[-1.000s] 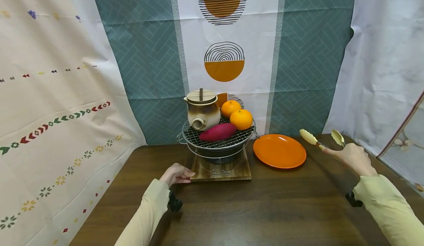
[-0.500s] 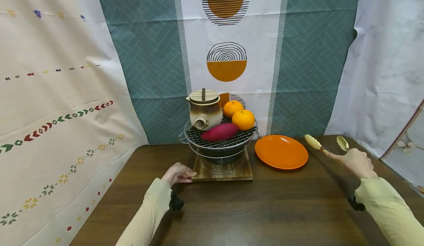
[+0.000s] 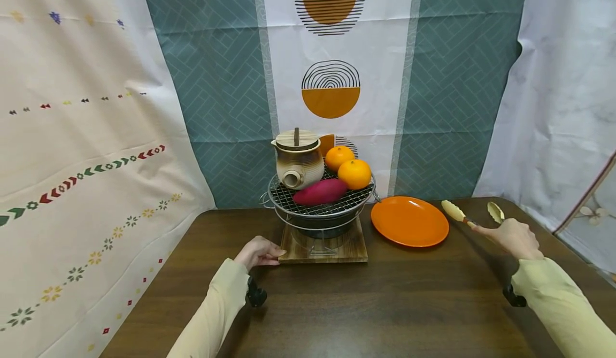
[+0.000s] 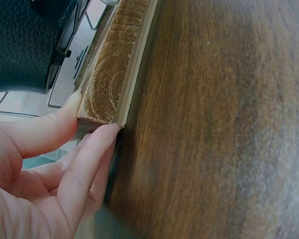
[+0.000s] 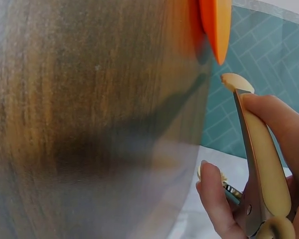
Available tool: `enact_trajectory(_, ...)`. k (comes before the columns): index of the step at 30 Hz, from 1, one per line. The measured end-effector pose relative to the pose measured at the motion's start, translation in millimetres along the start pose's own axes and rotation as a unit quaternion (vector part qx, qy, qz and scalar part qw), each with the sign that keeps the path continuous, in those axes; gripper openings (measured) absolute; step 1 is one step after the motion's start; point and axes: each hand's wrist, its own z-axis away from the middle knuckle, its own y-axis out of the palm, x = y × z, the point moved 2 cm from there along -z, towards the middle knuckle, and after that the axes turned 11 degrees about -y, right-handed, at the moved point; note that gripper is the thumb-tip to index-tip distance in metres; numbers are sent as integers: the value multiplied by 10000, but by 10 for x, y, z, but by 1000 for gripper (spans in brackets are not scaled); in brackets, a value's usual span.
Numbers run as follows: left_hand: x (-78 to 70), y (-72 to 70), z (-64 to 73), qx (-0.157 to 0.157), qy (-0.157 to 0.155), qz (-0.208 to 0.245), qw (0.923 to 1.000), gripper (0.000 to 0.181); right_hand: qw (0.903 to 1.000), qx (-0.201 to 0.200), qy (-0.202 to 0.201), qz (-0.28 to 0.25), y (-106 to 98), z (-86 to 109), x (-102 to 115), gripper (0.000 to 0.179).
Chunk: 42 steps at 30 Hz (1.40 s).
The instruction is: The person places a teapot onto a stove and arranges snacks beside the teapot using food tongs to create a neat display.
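Observation:
My left hand (image 3: 259, 252) pinches the front left corner of a square wooden board (image 3: 298, 251), thumb on top and fingers against its underside edge, as the left wrist view shows. On that board stands a round grill (image 3: 320, 220) with a wire mesh top. The mesh carries a clay teapot (image 3: 298, 160) with a wooden lid, a purple sweet potato (image 3: 320, 192) and two oranges (image 3: 354, 174). At the right, my right hand (image 3: 515, 238) holds cream-tipped tongs (image 5: 261, 149) above the table, their arms spread apart with nothing between the tips.
An orange plate (image 3: 409, 221) lies on the brown table (image 3: 385, 304) between the grill and the tongs. Patterned cloths (image 3: 216, 80) hang behind the table and along both sides. The board's front edge faces me.
The scene has shifted slightly right in the head view. The right hand and tongs have moved only a little. The left hand keeps its grip on the board's corner.

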Motion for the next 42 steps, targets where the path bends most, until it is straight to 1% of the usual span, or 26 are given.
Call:
enact_trajectory(3, 4, 3, -2, -1, 25, -23, 10000, 34, 9999, 88, 11, -66, 9, 9, -14, 76)
enact_trajectory(10, 4, -4, 0, 15, 84, -39, 10000, 31, 9994, 201, 199, -184, 47, 5, -38, 74)
enact_trajectory(15, 5, 3, -25, 70, 106, -110, 9999, 32, 9994, 261, 166, -172, 62, -9, -81, 76)
enact_trajectory(21, -2, 5, -28, 28, 55, -90, 9999, 33, 9997, 193, 94, -115, 83, -15, -77, 76)
enact_trajectory(29, -3, 6, -26, -3, 34, -61, 10000, 33, 9995, 271, 153, 30, 111, -38, -88, 78)
enact_trajectory(35, 0, 4, -27, -29, 48, -25, 10000, 34, 9988, 302, -121, 376, 107, -68, -110, 90)
enact_trajectory(39, 8, 8, -29, -26, 55, -22, 10000, 33, 9978, 402, -150, 508, 122, -76, -141, 94)
enact_trajectory(42, 14, 8, -29, -30, 65, -27, 10000, 33, 9977, 398, -149, 526, 128, -80, -145, 96)
